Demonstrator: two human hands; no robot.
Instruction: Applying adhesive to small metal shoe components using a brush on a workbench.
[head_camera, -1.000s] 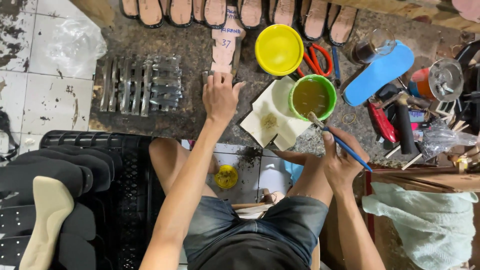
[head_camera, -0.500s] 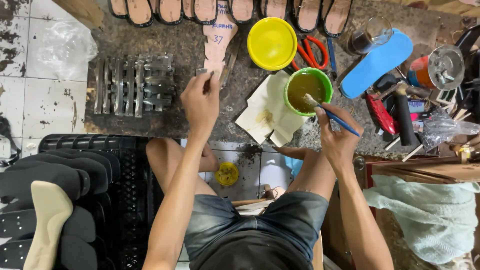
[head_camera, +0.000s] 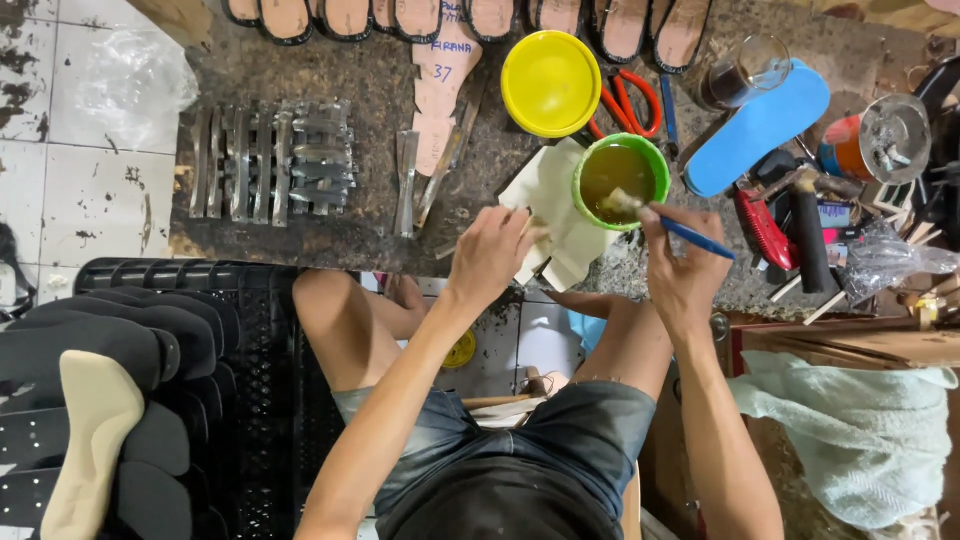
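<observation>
Sitting: bare knees under the table edge, denim shorts nearest me.
Black crate (head_camera: 150, 400): at my left, plastic lattice wall, stacked with flat black soles; one pale beige insole (head_camera: 90, 440) lies on top.
Cloth (head_camera: 850, 430): pale green, crumpled, on a wooden box at my right.
My left hand (head_camera: 490, 255): fingers curled down, pressing on the cream piece (head_camera: 550, 215), a flat, soft-looking cut sheet at the near table edge, touching the bowl's side.
My right hand (head_camera: 680, 270): closed around a blue-handled brush (head_camera: 690, 235), its pale bristle end dipped into the bowl.
Green bowl (head_camera: 620, 180): round, bright plastic rim, filled with murky amber-brown liquid, just right of the cream piece.
Table (head_camera: 330, 70): dark, rough, stained top.
Metal pieces (head_camera: 270, 160): grey bars in a row, left of centre.
Yellow lid (head_camera: 550, 82): round, glossy, beyond the bowl.
Scissors (head_camera: 630, 100): red handles, beside the lid.
Blue insole (head_camera: 755, 130): smooth foam, slanted, right.
Glass (head_camera: 740, 75): clear, dark liquid inside.
Far edge: a row of tan sandal soles (head_camera: 400, 15).
</observation>
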